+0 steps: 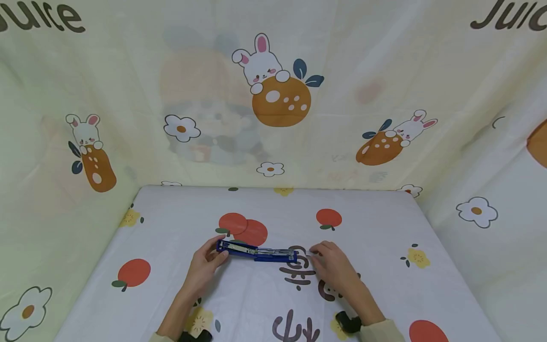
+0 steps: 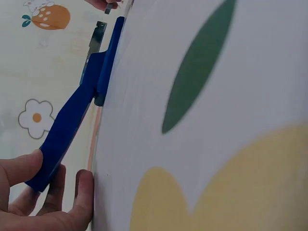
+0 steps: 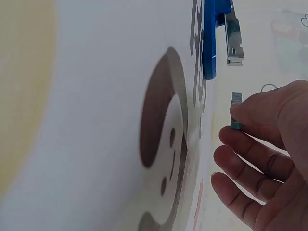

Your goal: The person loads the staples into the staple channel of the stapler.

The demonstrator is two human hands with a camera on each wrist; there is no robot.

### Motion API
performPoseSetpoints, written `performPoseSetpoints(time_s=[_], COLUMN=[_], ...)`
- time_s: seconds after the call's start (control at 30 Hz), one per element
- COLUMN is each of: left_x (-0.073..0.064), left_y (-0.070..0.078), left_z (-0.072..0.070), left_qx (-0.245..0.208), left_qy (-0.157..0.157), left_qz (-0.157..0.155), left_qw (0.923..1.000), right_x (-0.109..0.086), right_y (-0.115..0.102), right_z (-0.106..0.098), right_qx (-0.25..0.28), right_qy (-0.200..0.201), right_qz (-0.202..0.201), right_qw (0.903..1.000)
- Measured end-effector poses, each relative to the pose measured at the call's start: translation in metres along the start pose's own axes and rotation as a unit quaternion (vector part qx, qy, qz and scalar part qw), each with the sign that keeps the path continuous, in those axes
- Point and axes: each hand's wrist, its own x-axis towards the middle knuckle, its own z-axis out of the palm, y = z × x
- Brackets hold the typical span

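Nearest the head camera: sleeve [image 1: 381,331] on the right arm, plus a black wrist device [image 1: 349,323] there and a second black device [image 1: 197,336] on the left wrist, both low in view. Presumably strapped that far back so the fingers are free.

Blue stapler [image 1: 256,253] is roughly midway between the left and right edges of the table [image 1: 171,228], well short of the far edge. It's folded apart at the hinge: one half reaches left, base and metal channel [image 3: 234,41] point right. Whether the base touches the tabletop, can't tell for sure.

Left hand [image 1: 204,266] grips the far-left end of the stapler, thumb on one side, fingers on the other. In the left wrist view that end tilts up off the table. Likely held there to steady the body while leaving the channel end uncovered.

Right hand [image 1: 335,268] pinches a short staple strip [image 3: 236,97] between thumb and index finger; other fingers curl loosely, holding nothing. Strip sits just beyond the channel's end, apart from it, roughly in line. The pinch leaves its nearer tip exposed, probably so fingertips don't block the channel.
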Motion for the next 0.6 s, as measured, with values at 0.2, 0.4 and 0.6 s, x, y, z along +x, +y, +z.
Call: performPoseSetpoints(time_s=[0.2,0.4,0.6], left_x=[0.0008,0.0004,-0.0006], left_y=[-0.0021,-0.0024,-0.0022], left_z=[0.0002,0.0007,0.0014], left_qx=[0.007,0.005,0.005], left_qy=[0.002,0.004,0.006], left_qz=[-0.002,-0.002,0.001], left_qw=[1.0000,1.0000,1.0000], right_x=[0.0014,0.0017,0.0014], right_y=[-0.0010,-0.0022,-0.0060], right_z=[0.0020,0.0026,0.0010], right_qx=[0.000,0.005,0.005], right_qy=[-0.004,-0.004,-0.001], right_qz=[-0.002,-0.003,-0.004], right_qw=[1.0000,1.0000,1.0000])
